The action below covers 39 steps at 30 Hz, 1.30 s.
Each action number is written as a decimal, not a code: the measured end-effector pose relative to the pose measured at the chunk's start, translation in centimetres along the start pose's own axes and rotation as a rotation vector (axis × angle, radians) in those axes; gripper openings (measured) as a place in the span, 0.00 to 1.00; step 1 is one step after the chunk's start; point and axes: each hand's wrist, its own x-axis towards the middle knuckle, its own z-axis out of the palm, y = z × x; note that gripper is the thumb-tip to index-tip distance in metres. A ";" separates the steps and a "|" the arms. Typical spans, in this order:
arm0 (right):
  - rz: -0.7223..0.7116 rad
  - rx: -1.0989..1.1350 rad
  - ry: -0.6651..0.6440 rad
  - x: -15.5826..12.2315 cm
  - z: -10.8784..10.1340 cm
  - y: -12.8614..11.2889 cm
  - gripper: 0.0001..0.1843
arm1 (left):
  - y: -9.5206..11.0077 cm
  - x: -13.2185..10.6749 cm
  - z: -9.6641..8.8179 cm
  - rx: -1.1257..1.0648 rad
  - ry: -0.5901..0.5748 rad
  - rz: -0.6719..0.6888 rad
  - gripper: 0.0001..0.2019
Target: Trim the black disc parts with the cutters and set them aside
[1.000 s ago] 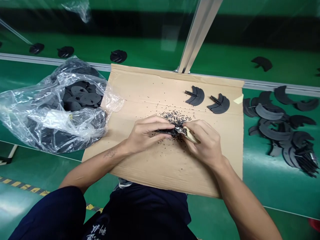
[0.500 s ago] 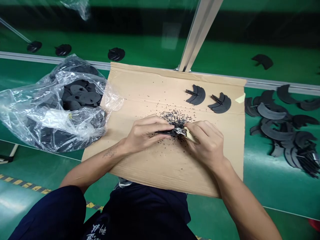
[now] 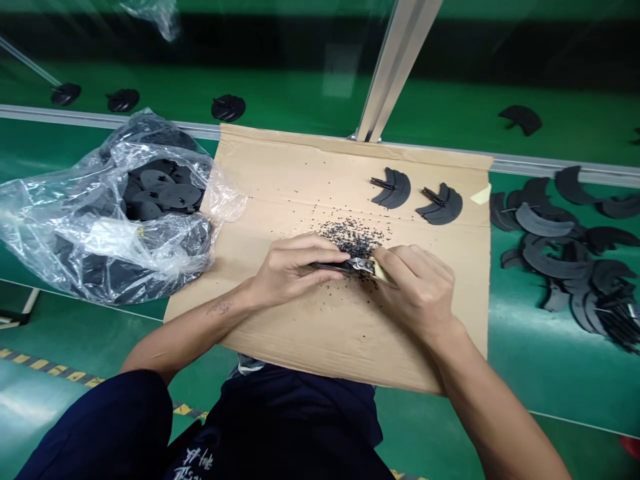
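My left hand [image 3: 295, 267] pinches a thin black plastic part [image 3: 330, 266] between thumb and fingers, much of it hidden by the hand. My right hand [image 3: 415, 280] is closed around the pale yellow handles of nippers [image 3: 363, 266], whose metal jaws meet the part's right end. Beneath both hands, small black clippings [image 3: 353, 233] lie scattered in a heap on a cardboard sheet [image 3: 280, 340]. Two curved black parts with thin stems, one on the left [image 3: 393, 189] and one on the right [image 3: 443, 203], rest on the cardboard beyond my right hand.
A clear plastic bag [image 3: 100, 233] holding many black discs [image 3: 177, 195] overlaps the cardboard's left side. On the green table at right lies a pile of curved black pieces [image 3: 555, 257]. A metal post [image 3: 400, 67] and rail stand at the back, before a reflective panel.
My right hand and the nippers have shifted very slightly to the right. The left hand stays almost in place, still pinching the black part.
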 end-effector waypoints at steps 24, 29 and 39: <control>0.443 0.616 -0.151 0.1 1.0 -0.1 0.10 | -0.1 0.1 -0.1 0.155 0.095 -0.120 0.10; 0.441 0.757 -0.022 0.2 0.8 -1.0 0.06 | -0.4 -0.1 0.3 0.031 0.079 -0.101 0.09; 0.206 0.749 0.142 0.4 -0.2 -0.2 0.10 | -1.0 -0.2 -0.5 0.164 -0.123 -0.016 0.21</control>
